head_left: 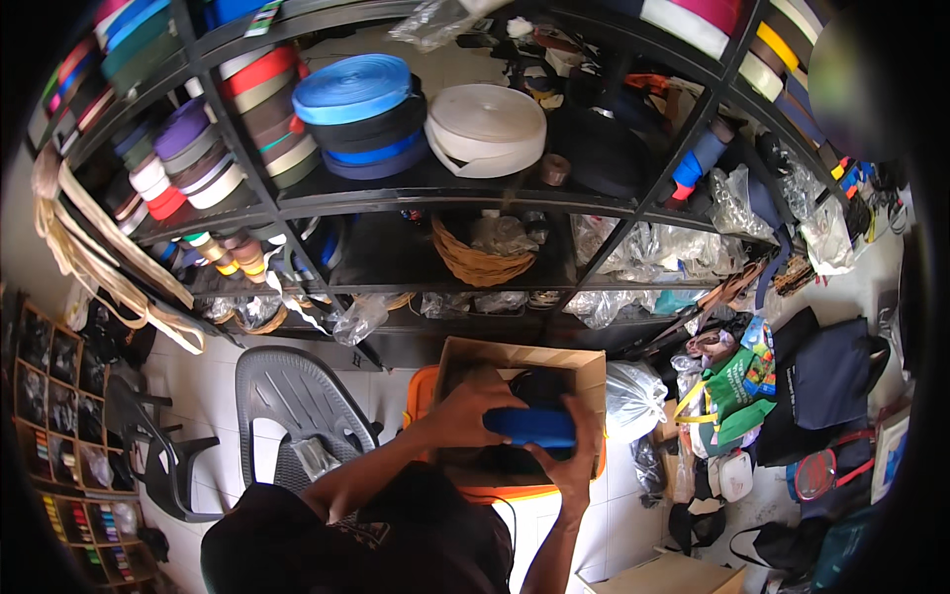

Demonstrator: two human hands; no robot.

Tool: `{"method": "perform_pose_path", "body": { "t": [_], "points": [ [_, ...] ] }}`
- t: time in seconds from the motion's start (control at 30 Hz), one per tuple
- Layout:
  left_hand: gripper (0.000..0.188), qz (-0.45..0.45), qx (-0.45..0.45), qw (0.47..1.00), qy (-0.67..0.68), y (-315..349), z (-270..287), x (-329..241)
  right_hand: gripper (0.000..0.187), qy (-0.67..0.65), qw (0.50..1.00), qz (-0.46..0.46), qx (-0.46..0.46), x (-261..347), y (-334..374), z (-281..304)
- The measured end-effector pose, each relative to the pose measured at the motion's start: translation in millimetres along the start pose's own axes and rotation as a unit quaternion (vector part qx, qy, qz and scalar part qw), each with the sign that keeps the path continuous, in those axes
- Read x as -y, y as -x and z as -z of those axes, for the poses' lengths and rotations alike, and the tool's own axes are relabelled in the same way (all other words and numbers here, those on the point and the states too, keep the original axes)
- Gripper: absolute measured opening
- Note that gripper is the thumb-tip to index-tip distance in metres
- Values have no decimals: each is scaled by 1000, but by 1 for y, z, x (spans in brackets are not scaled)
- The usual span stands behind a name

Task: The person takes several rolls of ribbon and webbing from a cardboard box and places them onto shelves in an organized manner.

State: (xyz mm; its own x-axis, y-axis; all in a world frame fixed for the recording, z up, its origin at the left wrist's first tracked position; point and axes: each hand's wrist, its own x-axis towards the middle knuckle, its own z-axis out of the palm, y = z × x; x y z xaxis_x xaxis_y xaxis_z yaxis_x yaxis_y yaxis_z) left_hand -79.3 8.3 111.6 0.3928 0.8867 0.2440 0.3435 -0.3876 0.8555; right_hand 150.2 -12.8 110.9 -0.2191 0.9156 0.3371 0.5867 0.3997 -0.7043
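Observation:
Above an open cardboard box (586, 368), I hold a blue roll of webbing (534, 426) between both hands. My left hand (477, 404) is closed on its left end. At the right end, my right hand (574, 444) grips it with fingers and thumb around the edge. Inside the box, behind and below the roll, lie dark items (542, 384), partly hidden by my hands. The box sits on an orange container (421, 388), whose rim shows at the left and along the front.
Ahead stands a black shelf (445, 206) holding webbing rolls (351, 94), a wicker basket (475, 259) and plastic bags. A grey plastic chair (297, 396) is to my left. At right, a clear bag (635, 396) and heaped bags (737, 381) cover the floor; another carton (663, 576) lies near me.

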Motion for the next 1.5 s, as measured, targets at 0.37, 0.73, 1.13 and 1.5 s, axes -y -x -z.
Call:
{"method": "perform_pose_path", "body": {
  "t": [0.37, 0.73, 1.13, 1.5],
  "points": [
    [54, -6, -115, 972, 204, 31, -1, -9, 54, -203, 955, -143, -159, 48, 19, -3],
    [49, 1, -208, 964, 164, 17, 10, -46, 52, -393, 820, -72, -409, 96, -17, -5],
    [58, 17, -317, 901, 294, 2, 3, -53, 80, -418, 820, -139, -365, 121, -34, -21],
    [55, 81, -216, 927, 296, -16, 28, -59, 77, -242, 851, -34, -465, 121, -45, -19]
  ]
}}
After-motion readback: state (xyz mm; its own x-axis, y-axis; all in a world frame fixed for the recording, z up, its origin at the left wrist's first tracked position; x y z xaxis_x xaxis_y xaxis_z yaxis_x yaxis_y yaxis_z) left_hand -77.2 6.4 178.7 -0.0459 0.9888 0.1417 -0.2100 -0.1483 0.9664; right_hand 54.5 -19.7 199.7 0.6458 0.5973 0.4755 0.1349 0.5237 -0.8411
